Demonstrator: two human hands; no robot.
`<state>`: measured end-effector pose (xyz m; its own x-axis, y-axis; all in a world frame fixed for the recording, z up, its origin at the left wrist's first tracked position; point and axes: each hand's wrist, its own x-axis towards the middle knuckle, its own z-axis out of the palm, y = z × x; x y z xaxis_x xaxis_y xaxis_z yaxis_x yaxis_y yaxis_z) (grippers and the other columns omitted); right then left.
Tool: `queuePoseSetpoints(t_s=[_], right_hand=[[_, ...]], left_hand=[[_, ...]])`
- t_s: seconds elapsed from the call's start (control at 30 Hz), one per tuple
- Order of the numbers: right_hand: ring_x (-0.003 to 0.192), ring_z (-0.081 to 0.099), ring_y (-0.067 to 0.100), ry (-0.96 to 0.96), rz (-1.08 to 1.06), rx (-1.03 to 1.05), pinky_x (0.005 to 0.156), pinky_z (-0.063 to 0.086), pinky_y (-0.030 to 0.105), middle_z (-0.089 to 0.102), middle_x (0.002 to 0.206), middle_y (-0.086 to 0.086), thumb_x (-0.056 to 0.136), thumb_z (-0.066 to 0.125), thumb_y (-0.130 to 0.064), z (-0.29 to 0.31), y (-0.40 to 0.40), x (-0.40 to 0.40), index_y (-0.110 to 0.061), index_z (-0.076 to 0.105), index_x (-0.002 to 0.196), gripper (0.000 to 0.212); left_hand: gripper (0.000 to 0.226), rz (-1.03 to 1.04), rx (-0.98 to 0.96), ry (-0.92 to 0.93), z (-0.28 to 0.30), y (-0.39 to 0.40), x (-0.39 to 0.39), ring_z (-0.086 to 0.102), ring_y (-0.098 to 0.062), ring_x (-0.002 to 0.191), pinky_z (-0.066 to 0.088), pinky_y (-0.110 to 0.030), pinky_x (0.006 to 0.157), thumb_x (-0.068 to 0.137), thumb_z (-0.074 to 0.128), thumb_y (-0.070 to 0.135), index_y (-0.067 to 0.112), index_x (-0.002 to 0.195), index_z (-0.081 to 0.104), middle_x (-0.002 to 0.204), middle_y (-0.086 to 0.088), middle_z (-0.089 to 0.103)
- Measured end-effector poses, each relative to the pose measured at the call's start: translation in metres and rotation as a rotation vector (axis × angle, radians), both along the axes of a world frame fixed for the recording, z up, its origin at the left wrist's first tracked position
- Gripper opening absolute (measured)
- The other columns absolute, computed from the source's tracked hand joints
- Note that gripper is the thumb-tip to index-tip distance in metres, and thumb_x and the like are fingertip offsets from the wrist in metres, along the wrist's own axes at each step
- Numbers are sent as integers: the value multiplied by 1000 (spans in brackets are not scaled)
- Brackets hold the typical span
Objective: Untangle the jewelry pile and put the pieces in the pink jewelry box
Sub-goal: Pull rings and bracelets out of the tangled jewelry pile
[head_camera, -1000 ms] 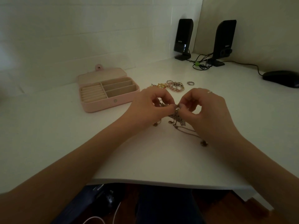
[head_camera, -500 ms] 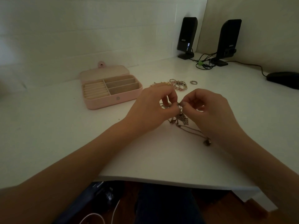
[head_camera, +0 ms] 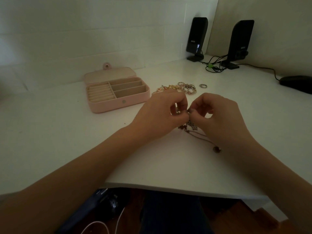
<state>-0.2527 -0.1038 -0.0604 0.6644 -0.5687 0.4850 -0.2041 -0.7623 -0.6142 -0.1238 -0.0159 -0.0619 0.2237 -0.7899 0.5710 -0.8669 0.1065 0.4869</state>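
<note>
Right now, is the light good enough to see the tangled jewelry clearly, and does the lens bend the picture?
Head view: dim and flat; the tangled chains between the left hand and right hand look murky, links unresolved. Wide-angle lens bows the desk edge and tilts the speakers.

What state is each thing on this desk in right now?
Pink jewelry box: open, compartments look empty.
Tangled chains: knotted, pinched by both hands.
Left hand: pinching the tangle.
Right hand: pinching the tangle.
Bracelet pile: lying loose on the desk.
Single ring: lying apart.
</note>
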Motion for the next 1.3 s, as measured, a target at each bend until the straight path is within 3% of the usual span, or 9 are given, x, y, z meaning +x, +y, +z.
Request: queuePoseSetpoints(t_s=[0.07, 0.17, 0.4, 0.8, 1.1, 1.3], right_hand=[[71, 56, 6, 23, -13, -56, 68, 40, 17, 59, 71, -9, 77, 64, -16, -1, -1, 0, -18, 64, 77, 2], [70, 54, 5, 24, -53, -85, 65, 38, 14, 57, 71, -11, 77, 65, -14, 1, -3, -1, -18, 63, 76, 5], [67, 60, -2, -29, -32, 89, 58, 42, 5, 63, 68, -19, 85, 66, -15, 4, -5, -4, -22, 69, 80, 9], [62, 60, -1, -13, 38, 177, 57, 41, 4, 67, 67, -11, 83, 69, -16, 4, -6, -4, -22, 72, 81, 7], [54, 57, 0, -41, 11, 225, 51, 40, 6, 65, 63, -7, 80, 66, -13, 5, -4, -4, -19, 69, 77, 7], [70, 68, 13, -44, 32, 335, 61, 50, 17, 72, 76, -2, 86, 63, -21, 5, -5, -4, -22, 72, 85, 9]], left_hand=[[5, 0, 24, 20, -1, -1, 0, 56, -7, 67, 42, -18, 61, 72, 61, 21, 19, 73, 56, 74, 9, 56], [7, -28, 6, 84, 2, 1, -1, 54, -3, 64, 38, -8, 57, 75, 66, 9, 11, 73, 60, 70, 12, 55], [2, -21, -8, 247, 6, 4, -4, 54, 6, 55, 38, -6, 52, 79, 66, 4, 5, 78, 64, 66, 13, 57], [5, -49, -40, 114, 3, 2, 0, 54, 3, 66, 37, -5, 59, 78, 64, 2, 6, 76, 62, 72, 17, 54], [3, -60, -29, 250, 6, 3, -3, 57, 2, 61, 39, -8, 53, 81, 63, 1, 3, 79, 62, 74, 11, 58], [6, -72, -22, 296, 6, 4, -3, 56, 1, 60, 40, -10, 52, 83, 62, 2, 6, 78, 61, 72, 11, 57]])
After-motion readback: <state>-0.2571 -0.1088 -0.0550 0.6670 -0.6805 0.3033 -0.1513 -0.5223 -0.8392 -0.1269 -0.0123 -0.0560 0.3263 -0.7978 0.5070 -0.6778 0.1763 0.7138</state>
